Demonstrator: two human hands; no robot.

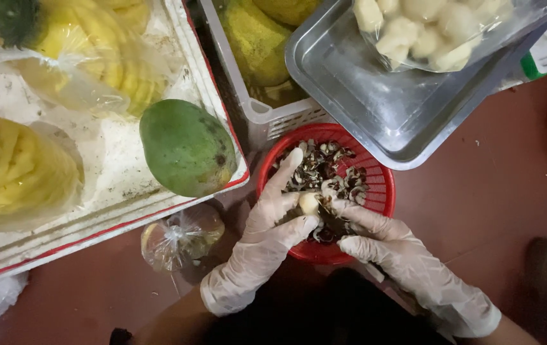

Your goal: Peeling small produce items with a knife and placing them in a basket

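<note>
I count one red basket (375, 191) of dark peelings, one steel tray (375, 108), one green mango (187, 148), two bagged pineapples (15, 169). Over the basket, my gloved left hand (267, 233) pinches one pale peeled fruit (309, 203), index raised; right hand (375, 236), fingers curled, touches it.

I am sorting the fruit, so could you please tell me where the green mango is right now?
In the head view the green mango lies left of centre, at the right edge of the white foam tray, just left of the red basket.
</note>
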